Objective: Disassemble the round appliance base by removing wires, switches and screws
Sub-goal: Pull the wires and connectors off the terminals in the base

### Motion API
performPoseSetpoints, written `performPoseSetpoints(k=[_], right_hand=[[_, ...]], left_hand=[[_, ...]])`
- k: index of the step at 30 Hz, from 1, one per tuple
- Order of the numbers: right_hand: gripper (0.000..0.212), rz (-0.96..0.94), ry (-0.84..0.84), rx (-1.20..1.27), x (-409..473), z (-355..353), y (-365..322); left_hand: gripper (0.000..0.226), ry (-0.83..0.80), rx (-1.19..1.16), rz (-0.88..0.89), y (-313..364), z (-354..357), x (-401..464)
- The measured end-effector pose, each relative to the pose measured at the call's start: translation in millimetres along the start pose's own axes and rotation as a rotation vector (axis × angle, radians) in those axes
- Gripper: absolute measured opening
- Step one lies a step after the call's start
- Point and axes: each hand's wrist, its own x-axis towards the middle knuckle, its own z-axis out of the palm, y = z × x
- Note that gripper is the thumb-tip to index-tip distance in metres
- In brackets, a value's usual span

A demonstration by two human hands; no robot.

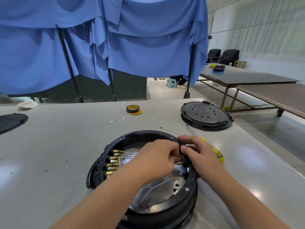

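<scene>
The round black appliance base (189, 194) lies open on the grey table (57, 146) in front of me. Brass terminals (112, 162) with white wires line its left inner wall, and a loose white wire (155, 187) lies on the metal floor inside. My left hand (156, 159) reaches inside the ring, fingers pinched on a small brass connector at the right inner wall. My right hand (198, 151) grips the base's right rim just beside that spot, thumb inside and fingers over the edge.
A yellow-handled screwdriver (216, 152) lies right of the base, partly under my right hand. A detached wire (171, 130) lies behind the base. A black round cover (204, 114) sits back right, tape rolls (132, 109) at the back, another black disc (11, 121) far left.
</scene>
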Motion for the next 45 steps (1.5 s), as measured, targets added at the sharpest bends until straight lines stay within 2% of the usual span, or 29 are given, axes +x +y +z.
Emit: performPoseSetpoints(k=[4,8,12,16,21,26,28,30,34,38,45], right_hand=[[0.029,0.006,-0.002,-0.008,-0.2,0.1,0.5],[0.029,0.007,0.0,-0.011,0.1,-0.2,0.4],[0.029,0.023,0.003,-0.008,0.1,-0.1,-0.6],[0.029,0.023,0.008,-0.007,-0.1,0.5,-1.7],[0.028,0.017,0.005,0.004,-0.2,0.7,-2.0],[0.026,0.021,-0.001,0.007,-2.2,-0.3,-4.0],[0.023,0.007,0.018,-0.04,-4.3,-0.1,-6.5],[0.018,-0.087,0.065,-0.165,-6.3,-1.3,-9.9],[0.011,-0.256,0.023,-0.238,-11.5,-2.2,-22.9],[0.014,-0.258,-0.109,-0.159,-11.1,-0.3,-31.2],[0.014,-0.216,-0.151,-0.142,-6.0,-5.0,-37.6]], left_hand=[[0.017,-0.011,-0.038,-0.036,-1.0,-1.3,0.8],[0.012,-0.003,0.014,-0.018,2.5,-2.9,-2.1],[0.011,0.087,0.103,0.017,-2.6,-11.4,-8.5],[0.008,0.114,-0.013,0.023,-1.0,-13.1,-12.0],[0.009,0.237,-0.106,0.064,2.8,-12.0,-9.9],[0.005,0.396,-0.381,0.012,0.9,-18.8,-12.9],[0.008,0.45,-0.5,-0.031,-0.4,-22.1,-13.7],[0.011,0.485,-0.556,-0.056,-2.7,-24.6,-13.8],[0.012,0.506,-0.712,-0.104,-6.2,-28.6,-12.8],[0.009,0.515,-0.833,-0.133,-7.9,-31.0,-12.1],[0.008,0.506,-0.94,-0.118,-6.9,-31.6,-10.9]])
